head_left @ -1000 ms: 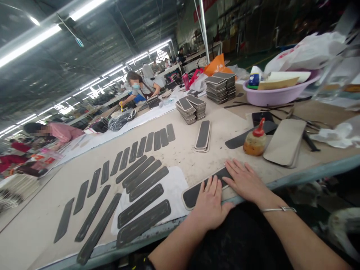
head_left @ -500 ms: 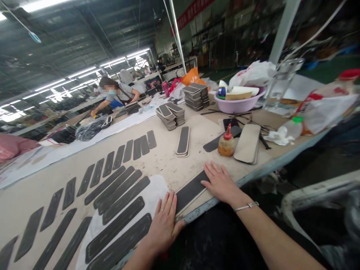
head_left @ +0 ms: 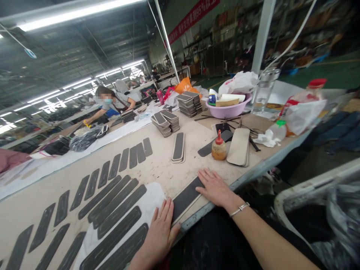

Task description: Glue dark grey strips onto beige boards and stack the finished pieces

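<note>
A long dark grey strip on a pale backing (head_left: 185,198) lies along the near edge of the table. My left hand (head_left: 162,227) presses flat on its left end, fingers stretched out, a ring on one finger. On the right end rests my right hand (head_left: 215,187), its fingers also extended. Both palms hide the ends of the strip. Left of my left hand, several dark glossy strips (head_left: 122,212) lie on a white sheet (head_left: 156,191). A bottle of amber liquid with a red nozzle (head_left: 219,148) stands beyond my right hand, beside a stack of pale rounded pieces (head_left: 238,147).
Rows of shorter dark strips (head_left: 91,183) cover the table's left side. Stacked pieces (head_left: 165,123) and a purple basin (head_left: 229,108) stand farther back. A clear jar (head_left: 263,93) and bottles are at right. A co-worker (head_left: 114,101) leans over the far table. A metal chair frame (head_left: 284,198) is beside me.
The view has tilted up and shifted right, so the table's contents appear lower and farther left. Both hands stay flat on the strip's ends.
</note>
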`<state>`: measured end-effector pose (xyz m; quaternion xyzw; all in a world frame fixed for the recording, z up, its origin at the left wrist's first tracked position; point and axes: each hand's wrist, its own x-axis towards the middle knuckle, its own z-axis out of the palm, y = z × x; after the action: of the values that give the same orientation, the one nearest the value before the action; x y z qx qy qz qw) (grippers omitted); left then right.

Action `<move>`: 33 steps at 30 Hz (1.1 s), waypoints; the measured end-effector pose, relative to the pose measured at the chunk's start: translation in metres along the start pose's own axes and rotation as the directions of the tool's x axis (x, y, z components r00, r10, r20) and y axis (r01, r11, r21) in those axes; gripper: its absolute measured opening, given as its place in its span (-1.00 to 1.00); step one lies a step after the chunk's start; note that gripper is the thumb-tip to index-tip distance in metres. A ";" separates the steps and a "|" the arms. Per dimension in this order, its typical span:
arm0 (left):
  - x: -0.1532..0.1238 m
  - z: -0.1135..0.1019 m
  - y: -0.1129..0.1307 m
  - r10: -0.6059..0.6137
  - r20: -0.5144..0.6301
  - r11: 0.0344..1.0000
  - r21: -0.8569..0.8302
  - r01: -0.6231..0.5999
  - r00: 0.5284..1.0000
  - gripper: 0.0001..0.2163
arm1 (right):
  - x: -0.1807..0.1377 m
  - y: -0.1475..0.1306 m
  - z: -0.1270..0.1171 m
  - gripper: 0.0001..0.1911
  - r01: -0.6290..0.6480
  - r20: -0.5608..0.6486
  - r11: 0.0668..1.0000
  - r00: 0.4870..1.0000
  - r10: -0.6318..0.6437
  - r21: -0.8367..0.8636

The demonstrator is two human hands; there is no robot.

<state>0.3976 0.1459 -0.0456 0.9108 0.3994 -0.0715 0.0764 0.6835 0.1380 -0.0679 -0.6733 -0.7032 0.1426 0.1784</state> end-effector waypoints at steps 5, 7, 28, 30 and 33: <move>0.020 -0.026 0.001 -0.100 -0.013 0.973 -0.209 0.095 0.995 -0.56 | 0.003 0.012 0.005 -0.33 -0.058 -0.096 0.991 0.993 0.070 0.123; 0.030 -0.031 0.003 -0.149 -0.027 0.963 -0.231 0.139 0.989 -0.51 | 0.001 0.014 0.004 -0.33 -0.070 -0.134 0.976 0.986 0.098 0.204; 0.018 -0.029 0.059 -0.269 0.172 -0.169 -0.977 0.130 0.948 -0.65 | -0.008 -0.015 -0.024 -0.23 -0.071 0.113 -0.127 0.926 0.359 0.989; 0.016 -0.026 0.066 -0.290 0.185 -0.209 -0.970 0.127 0.939 -0.63 | -0.008 -0.016 -0.026 -0.28 -0.039 0.107 -0.179 0.916 0.387 0.983; 0.013 -0.024 0.074 -0.306 0.225 -0.229 -0.960 0.158 0.925 -0.62 | -0.007 -0.014 -0.029 -0.43 0.005 0.093 -0.218 0.896 0.434 0.976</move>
<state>0.4626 0.1108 -0.0182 0.4342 0.4760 0.2895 0.7078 0.6844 0.1287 -0.0359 -0.4186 -0.1747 0.5556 0.6968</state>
